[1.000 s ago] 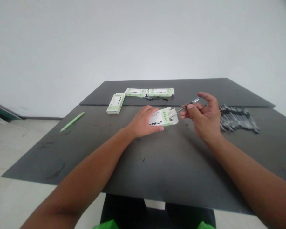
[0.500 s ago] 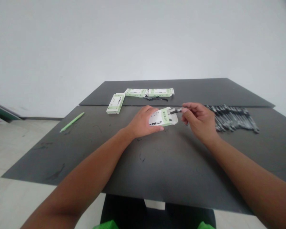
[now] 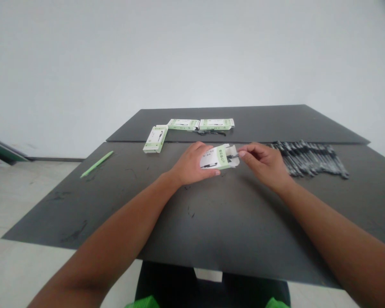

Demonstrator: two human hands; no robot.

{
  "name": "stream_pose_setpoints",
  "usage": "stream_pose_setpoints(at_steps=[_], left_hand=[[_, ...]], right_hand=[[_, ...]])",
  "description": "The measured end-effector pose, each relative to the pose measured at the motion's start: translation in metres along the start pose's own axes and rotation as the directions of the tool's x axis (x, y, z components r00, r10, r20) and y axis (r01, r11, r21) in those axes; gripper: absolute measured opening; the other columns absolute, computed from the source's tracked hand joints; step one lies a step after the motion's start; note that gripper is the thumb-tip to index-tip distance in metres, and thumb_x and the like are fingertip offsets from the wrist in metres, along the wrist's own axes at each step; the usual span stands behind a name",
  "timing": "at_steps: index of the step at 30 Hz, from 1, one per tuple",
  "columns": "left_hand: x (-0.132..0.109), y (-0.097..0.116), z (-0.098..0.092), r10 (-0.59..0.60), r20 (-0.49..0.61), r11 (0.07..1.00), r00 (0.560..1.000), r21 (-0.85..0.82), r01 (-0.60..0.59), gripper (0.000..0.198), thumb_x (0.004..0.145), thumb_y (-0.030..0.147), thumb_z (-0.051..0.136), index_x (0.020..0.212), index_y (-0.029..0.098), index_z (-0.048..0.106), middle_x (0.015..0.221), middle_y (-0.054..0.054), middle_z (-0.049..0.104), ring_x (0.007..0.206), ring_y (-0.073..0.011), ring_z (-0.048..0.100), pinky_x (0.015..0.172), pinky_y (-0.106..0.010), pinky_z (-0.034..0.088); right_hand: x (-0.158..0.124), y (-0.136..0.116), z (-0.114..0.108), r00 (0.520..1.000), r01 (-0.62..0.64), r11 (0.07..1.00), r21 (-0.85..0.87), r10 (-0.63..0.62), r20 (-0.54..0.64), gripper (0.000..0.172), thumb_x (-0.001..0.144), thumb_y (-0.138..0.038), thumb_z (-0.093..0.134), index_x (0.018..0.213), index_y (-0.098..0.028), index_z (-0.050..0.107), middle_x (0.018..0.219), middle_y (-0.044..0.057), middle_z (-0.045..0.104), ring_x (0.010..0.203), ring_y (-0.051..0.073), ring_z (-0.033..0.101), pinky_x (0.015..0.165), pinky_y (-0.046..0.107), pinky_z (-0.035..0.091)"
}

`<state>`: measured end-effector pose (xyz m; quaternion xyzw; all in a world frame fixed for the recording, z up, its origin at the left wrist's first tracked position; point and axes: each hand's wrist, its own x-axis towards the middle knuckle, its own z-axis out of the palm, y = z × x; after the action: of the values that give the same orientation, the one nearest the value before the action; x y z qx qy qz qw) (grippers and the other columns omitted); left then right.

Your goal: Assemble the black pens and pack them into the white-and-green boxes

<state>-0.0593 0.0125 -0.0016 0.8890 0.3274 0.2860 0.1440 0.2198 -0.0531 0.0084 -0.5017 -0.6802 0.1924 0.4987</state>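
Note:
My left hand (image 3: 192, 164) grips a small green and white pen box (image 3: 218, 157), tilted just above the dark table (image 3: 231, 214), its open end facing right. My right hand (image 3: 263, 164) is pinched at that open end, thumb and fingers together on the tip of a black pen (image 3: 233, 156) that is almost wholly inside the box. Only a short dark end of the pen shows between the fingertips and the box flap.
A heap of black pens (image 3: 308, 157) lies to the right of my right hand. Three more green and white boxes (image 3: 156, 138) (image 3: 183, 124) (image 3: 217, 123) rest at the far middle, with loose pens (image 3: 211, 132) beside them. A green pen (image 3: 97, 164) lies at the left.
My right hand has moved left and pushed the pen from mostly outside into the box. The left hand and the box have stayed in place.

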Motion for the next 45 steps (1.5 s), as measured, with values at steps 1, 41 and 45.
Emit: stream_pose_setpoints(at_steps=[1, 41, 45], left_hand=[[0.0, 0.0, 0.0, 0.003, -0.003, 1.0, 1.0, -0.002, -0.003, 0.086, 0.081, 0.063, 0.093, 0.152, 0.025, 0.065, 0.143, -0.014, 0.068, 0.135, -0.0362, 0.064, 0.121, -0.057, 0.052], [-0.002, -0.002, 0.001, -0.009, 0.006, 1.0, 1.0, 0.004, 0.009, 0.086, 0.082, 0.063, 0.093, 0.153, 0.024, 0.065, 0.144, -0.015, 0.067, 0.137, -0.0368, 0.063, 0.122, -0.057, 0.051], [-0.002, -0.002, 0.001, -0.004, 0.002, 1.0, 1.0, 0.005, 0.004, 0.086, 0.082, 0.063, 0.093, 0.152, 0.023, 0.065, 0.144, -0.015, 0.067, 0.137, -0.037, 0.063, 0.123, -0.057, 0.051]], right_hand=[[0.0, -0.001, 0.0, 0.999, 0.043, 0.999, -0.028, -0.042, 0.008, 0.023, 0.102, -0.044, 0.071, 0.098, -0.024, 0.082, 0.091, 0.005, 0.078, 0.085, 0.023, 0.071, 0.082, 0.037, 0.057], [0.017, 0.054, -0.038, 0.909, -0.075, 0.447, -0.891, 0.398, 0.123, 0.034, 0.104, -0.036, 0.056, 0.1, -0.02, 0.086, 0.11, 0.019, 0.084, 0.1, 0.036, 0.08, 0.085, 0.043, 0.057], [0.017, 0.052, -0.037, 0.906, -0.066, 0.46, -0.886, 0.399, 0.14, 0.033, 0.104, -0.036, 0.058, 0.102, -0.019, 0.086, 0.112, 0.02, 0.084, 0.105, 0.036, 0.081, 0.089, 0.044, 0.057]])
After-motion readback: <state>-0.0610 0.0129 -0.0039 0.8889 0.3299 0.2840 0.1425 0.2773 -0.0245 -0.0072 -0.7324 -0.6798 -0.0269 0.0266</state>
